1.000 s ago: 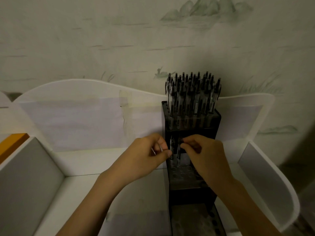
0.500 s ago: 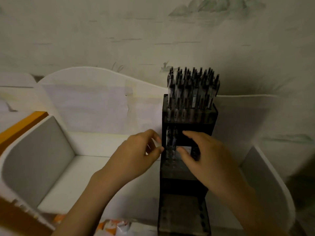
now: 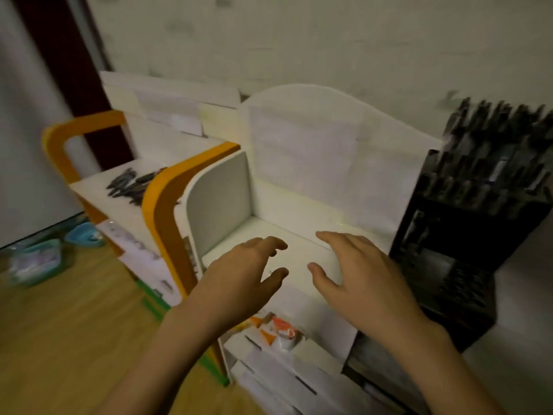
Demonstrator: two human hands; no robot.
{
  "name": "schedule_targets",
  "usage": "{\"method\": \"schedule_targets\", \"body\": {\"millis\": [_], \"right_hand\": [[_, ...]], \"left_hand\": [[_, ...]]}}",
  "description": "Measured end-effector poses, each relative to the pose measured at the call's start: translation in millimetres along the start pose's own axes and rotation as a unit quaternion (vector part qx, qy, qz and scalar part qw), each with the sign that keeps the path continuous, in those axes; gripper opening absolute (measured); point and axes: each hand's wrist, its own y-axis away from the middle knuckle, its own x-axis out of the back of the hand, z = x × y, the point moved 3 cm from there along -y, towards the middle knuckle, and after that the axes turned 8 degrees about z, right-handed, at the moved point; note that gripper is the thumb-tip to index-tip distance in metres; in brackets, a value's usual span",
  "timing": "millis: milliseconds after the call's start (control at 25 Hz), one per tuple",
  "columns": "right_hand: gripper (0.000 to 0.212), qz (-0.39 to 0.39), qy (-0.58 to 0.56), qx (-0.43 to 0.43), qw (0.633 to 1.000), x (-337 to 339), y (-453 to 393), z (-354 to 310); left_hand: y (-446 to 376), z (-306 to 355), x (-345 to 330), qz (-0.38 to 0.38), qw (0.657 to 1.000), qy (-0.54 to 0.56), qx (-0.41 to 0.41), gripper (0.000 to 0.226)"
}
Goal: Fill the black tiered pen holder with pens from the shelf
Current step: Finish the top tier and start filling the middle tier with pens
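The black tiered pen holder [image 3: 449, 259] stands at the right on the white shelf [image 3: 302, 223], its top tier packed with several dark pens [image 3: 496, 139]. A loose pile of dark pens [image 3: 131, 184] lies on the orange-edged shelf [image 3: 158, 202] at the left. My left hand [image 3: 242, 277] and my right hand [image 3: 356, 274] hover side by side over the white shelf, left of the holder, fingers spread and holding nothing. The picture is blurred by motion.
A white curved side panel [image 3: 218, 199] divides the white shelf from the orange-edged one. White drawers [image 3: 284, 375] with a small orange and white packet [image 3: 278, 327] sit below my hands. Wooden floor [image 3: 65, 333] and teal slippers [image 3: 39, 259] lie at the lower left.
Both hands have left the holder's middle tier and moved left, opening out. The view has swung left, bringing the orange-edged shelf and its pens into sight.
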Motion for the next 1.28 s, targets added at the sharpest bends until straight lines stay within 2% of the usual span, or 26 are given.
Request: {"method": "schedule_targets", "body": {"millis": [200, 360, 480, 800, 960, 1280], "right_hand": [[0.054, -0.07, -0.01, 0.083, 0.994, -66.5, -21.7, -74.3], [0.046, -0.077, -0.028, 0.143, 0.986, -110.1, -46.9, -150.0], [0.04, -0.072, -0.04, 0.167, 0.982, -145.0, -69.6, -208.4], [0.047, -0.074, -0.017, 0.174, 0.982, -242.6, -124.8, -348.2], [0.048, -0.076, -0.013, 0.142, 0.987, -276.0, -150.3, -381.1], [0.053, -0.049, 0.025, 0.082, 0.995, -328.7, -229.2, -379.8]], "left_hand": [[43.2, -72.9, 40.5, 0.028, 0.996, -0.036, 0.075, 0.045], [68.3, -146.2, 78.9, 0.061, 0.991, -0.049, 0.11, 0.044], [82.6, -209.0, 111.5, 0.076, 0.986, -0.065, 0.13, 0.049], [100.1, -366.4, 186.7, 0.1, 0.986, -0.059, 0.124, 0.052], [87.6, -427.6, 198.5, 0.087, 0.99, -0.035, 0.104, 0.053], [3.5, -503.0, 183.1, 0.081, 0.995, 0.018, 0.056, 0.052]]}}
